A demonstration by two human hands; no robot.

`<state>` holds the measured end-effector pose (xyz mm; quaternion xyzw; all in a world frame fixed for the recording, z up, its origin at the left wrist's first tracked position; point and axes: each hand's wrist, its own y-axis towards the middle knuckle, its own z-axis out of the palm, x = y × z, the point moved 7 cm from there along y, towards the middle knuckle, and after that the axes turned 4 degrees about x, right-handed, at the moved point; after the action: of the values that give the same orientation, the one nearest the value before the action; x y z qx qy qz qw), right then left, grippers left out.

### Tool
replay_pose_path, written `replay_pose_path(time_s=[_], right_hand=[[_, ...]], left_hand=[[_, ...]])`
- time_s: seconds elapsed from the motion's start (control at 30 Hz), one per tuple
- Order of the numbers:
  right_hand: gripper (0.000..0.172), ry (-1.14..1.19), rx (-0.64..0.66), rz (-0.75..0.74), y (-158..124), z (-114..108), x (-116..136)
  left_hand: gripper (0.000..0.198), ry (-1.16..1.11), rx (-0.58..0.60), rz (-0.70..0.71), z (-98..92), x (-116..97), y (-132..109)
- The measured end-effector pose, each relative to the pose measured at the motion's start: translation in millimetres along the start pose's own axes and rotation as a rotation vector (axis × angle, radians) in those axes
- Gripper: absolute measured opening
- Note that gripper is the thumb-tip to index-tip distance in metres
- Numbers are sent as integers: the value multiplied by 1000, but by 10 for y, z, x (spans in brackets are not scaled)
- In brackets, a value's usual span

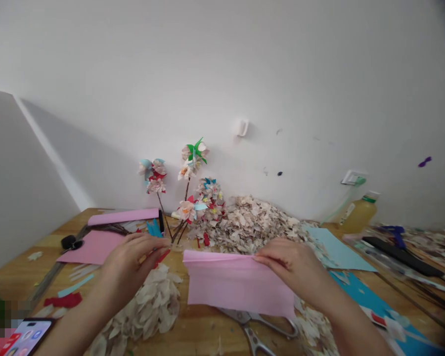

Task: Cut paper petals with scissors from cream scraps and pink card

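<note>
A pink sheet of paper [237, 284], its top edge folded over in a narrow strip, hangs from my right hand [291, 262]. Thumb and fingers of that hand pinch the fold near its right end. My left hand [137, 257] is held left of the sheet, apart from it, with thumb and fingertips brought together; anything between them is too small to make out. Below the sheet lie metal scissors [248, 321], their blades partly covered by it. A pile of pale petals [154, 306] sits beneath my left hand.
Paper flowers on twigs [187, 210] stand against the wall beside a large petal heap [259, 222]. Pink paper [92, 245] and a phone [25, 336] lie left. Light-blue paper [337, 249], a yellow bottle [359, 212] and a black bar-shaped object [402, 255] are right.
</note>
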<state>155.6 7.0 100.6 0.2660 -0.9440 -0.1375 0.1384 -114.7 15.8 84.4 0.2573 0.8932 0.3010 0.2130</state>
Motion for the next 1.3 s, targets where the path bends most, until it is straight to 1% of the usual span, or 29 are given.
replay_pose_path(time_s=[0.1,0.17,0.2,0.27,0.4,0.5,0.6,0.67,0.73,0.8,0.87,0.93,0.97,1.0,1.03,1.1,1.17,1.2,1.23,1.27,1.3], right_hand=[[18,-3,32,-42,59,83,156],[18,-15,40,-59,100,114,247],[19,-18,43,-64,115,122,279],[19,-10,43,-79,130,127,312],[21,35,33,-111,113,165,287],[22,59,37,-119,90,237,250],[23,95,37,-103,81,285,209],[23,109,30,-85,79,288,171],[22,113,14,-62,71,269,119],[21,121,-3,-37,49,250,51],[21,179,-38,6,13,240,-37],[19,303,-114,84,-36,247,-145],[18,382,-171,138,-65,260,-201],[17,461,-230,192,-96,283,-247],[17,536,-284,245,-125,320,-282],[20,665,-359,341,-167,419,-305],[23,760,-377,392,-172,526,-262],[25,796,-364,395,-159,576,-218],[25,829,-340,395,-142,625,-171],[26,863,-305,393,-122,676,-119],[26,899,-263,393,-103,732,-66]], left_hand=[[22,-16,42,59,94,-372,130],[27,-59,122,148,221,-638,199],[23,-82,156,172,279,-727,220],[15,-111,218,177,376,-800,235],[20,-167,316,107,444,-697,182],[22,-167,381,80,425,-597,127],[22,-142,421,53,386,-493,101],[23,-140,434,24,360,-388,87],[23,-141,425,-31,331,-219,63],[23,-138,394,-124,301,25,22],[20,-159,325,-268,266,315,-32],[21,-258,195,-451,227,575,-100],[23,-329,112,-529,213,658,-135],[26,-408,36,-585,215,694,-167],[28,-480,-48,-624,219,690,-198],[32,-589,-230,-660,228,574,-267],[31,-655,-439,-680,236,373,-382],[30,-695,-506,-692,272,255,-445],[28,-761,-511,-704,352,131,-490],[27,-843,-442,-713,473,1,-507],[27,-921,-350,-729,605,-126,-517]])
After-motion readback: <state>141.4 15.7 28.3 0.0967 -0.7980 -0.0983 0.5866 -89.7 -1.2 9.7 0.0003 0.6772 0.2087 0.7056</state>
